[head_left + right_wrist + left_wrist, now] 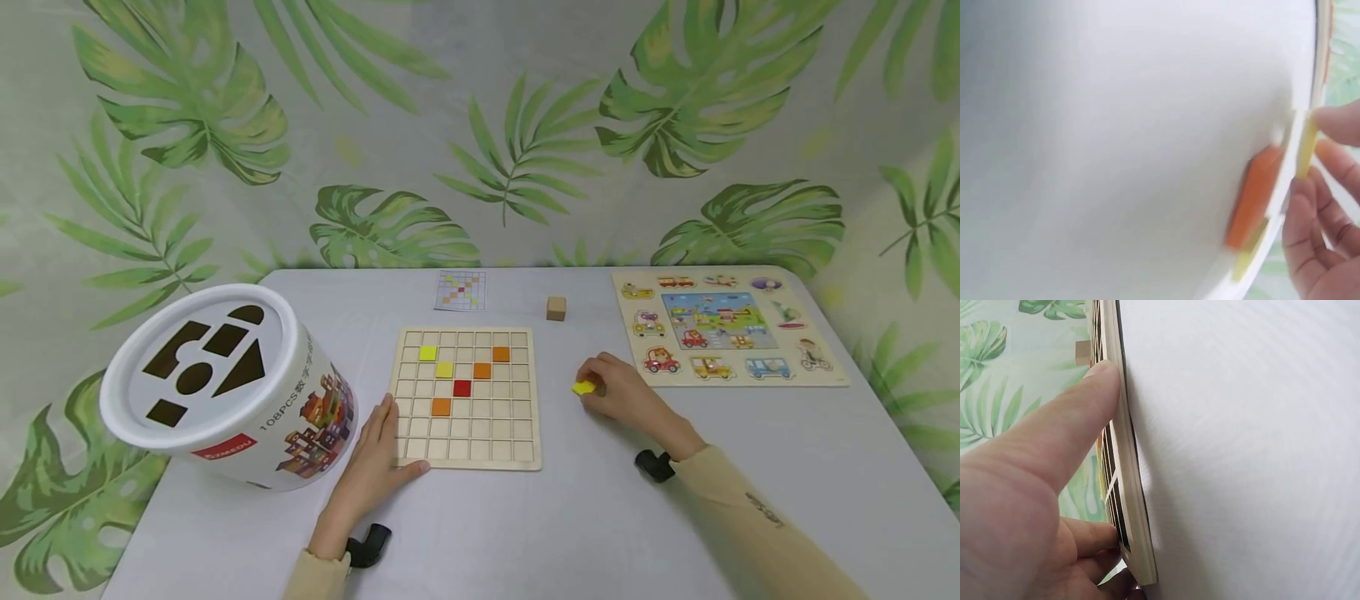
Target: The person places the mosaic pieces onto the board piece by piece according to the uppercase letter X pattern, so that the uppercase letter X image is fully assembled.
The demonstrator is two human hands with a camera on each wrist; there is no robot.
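Note:
My right hand [618,390] pinches a small yellow square tile [582,388] between thumb and fingers, over the table right of the wooden grid board [480,450]. The right wrist view shows an orange tile [1255,197] and another yellow tile [1250,250] on the table by that hand; both are hidden in the head view. My left hand [371,467] rests at the board's lower left corner, fingers along the left edge and thumb [1094,394] on the near edge. Yellow tiles [427,353], orange tiles [482,371] and one red tile [461,388] lie in the board's cells.
A pattern card [461,291] lies behind the board, with a wooden cube [556,308] to its right. A picture puzzle board [720,333] lies at the back right. A large white tub [232,392] with shape holes in its lid stands at left.

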